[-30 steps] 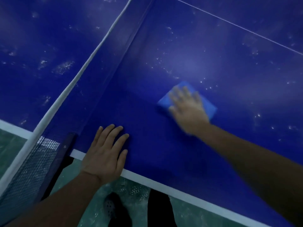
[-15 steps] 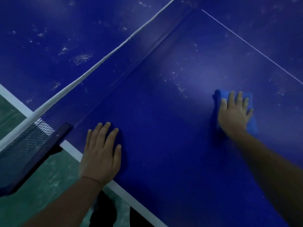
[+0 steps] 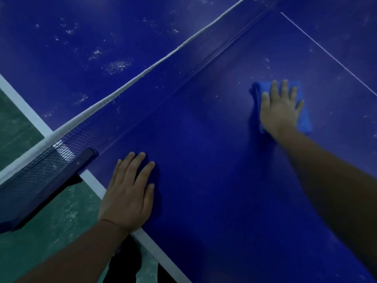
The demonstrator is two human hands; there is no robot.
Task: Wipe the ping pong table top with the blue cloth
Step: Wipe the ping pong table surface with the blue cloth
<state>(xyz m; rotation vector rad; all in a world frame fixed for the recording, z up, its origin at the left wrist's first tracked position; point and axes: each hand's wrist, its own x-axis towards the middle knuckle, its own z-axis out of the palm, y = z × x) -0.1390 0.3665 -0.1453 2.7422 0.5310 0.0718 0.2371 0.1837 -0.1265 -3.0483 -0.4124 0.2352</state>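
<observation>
Head view is showing the right hand (image 3: 280, 108) pressing flat, fingers straight and spread, on the folded blue cloth (image 3: 304, 119), which is lying on the ping pong table top (image 3: 214, 160) between the net (image 3: 142, 86) and the thin white centre line (image 3: 326, 52). Left hand (image 3: 128, 193) is resting flat with fingers extended, grasping nothing, near the white table edge (image 3: 159, 248), just beside the net clamp (image 3: 61, 180). White specks are dotting the far half beyond the net.
</observation>
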